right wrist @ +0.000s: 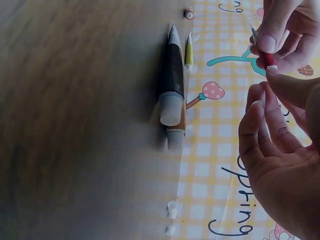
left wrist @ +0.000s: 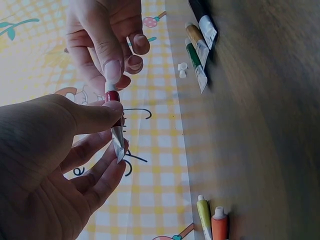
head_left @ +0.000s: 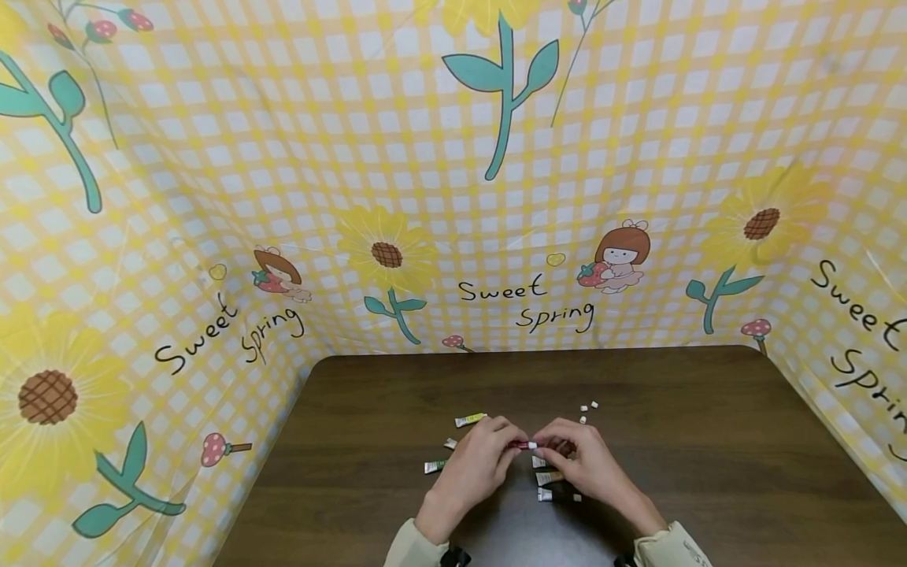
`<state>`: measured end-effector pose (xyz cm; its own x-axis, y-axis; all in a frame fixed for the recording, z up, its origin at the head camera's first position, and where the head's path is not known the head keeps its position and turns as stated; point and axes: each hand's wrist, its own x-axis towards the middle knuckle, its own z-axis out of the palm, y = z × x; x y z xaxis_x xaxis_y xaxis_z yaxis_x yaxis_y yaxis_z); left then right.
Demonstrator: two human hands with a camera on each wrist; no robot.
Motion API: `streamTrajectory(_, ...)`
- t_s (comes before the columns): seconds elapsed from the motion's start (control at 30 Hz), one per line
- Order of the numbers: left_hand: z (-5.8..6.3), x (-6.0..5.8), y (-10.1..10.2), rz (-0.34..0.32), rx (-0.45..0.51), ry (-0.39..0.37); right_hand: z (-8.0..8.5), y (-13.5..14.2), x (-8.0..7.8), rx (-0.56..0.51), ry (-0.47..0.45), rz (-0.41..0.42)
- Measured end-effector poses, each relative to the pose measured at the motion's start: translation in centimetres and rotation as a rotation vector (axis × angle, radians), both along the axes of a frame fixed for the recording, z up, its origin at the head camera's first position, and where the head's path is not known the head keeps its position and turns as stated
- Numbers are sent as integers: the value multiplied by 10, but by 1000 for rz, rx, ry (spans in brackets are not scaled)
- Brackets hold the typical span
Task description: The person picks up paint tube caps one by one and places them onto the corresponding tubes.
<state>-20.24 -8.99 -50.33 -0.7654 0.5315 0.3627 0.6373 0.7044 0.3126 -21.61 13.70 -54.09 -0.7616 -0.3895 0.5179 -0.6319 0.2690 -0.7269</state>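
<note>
Over the table, my left hand (head_left: 482, 455) pinches a small dark red paint tube (left wrist: 116, 122) between thumb and fingers. The tube's crimped silver end points back toward my palm. My right hand (head_left: 583, 461) pinches the white cap (left wrist: 110, 87) at the tube's other end with thumb and forefinger. Just under the right hand lie a black paint tube (head_left: 556, 495), an ochre tube (head_left: 549, 478) and a green tube (left wrist: 194, 57), partly covered in the head view. Near the left hand are a yellow tube (head_left: 469, 420), an orange tube (left wrist: 219, 226) and another green tube (head_left: 434, 467).
Several loose white caps (head_left: 584, 409) lie on the dark wooden table (head_left: 368, 409), beyond my right hand. A yellow checked cloth (head_left: 453, 197) with flowers and lettering hangs behind the table and along its sides.
</note>
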Motion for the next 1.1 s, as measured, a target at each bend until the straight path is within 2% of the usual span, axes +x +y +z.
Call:
streamTrajectory(0.5, 0, 0, 1, 10, -12, 6, 2, -2, 2, 38, -68, -18)
streamTrajectory(0.83, 2, 1, 3, -13, -18, 37, 3, -3, 3, 113, 22, -45)
streamTrajectory(1.1, 1, 1, 4, -26, -16, 20, 7, 0, 3, 162, -20, -54)
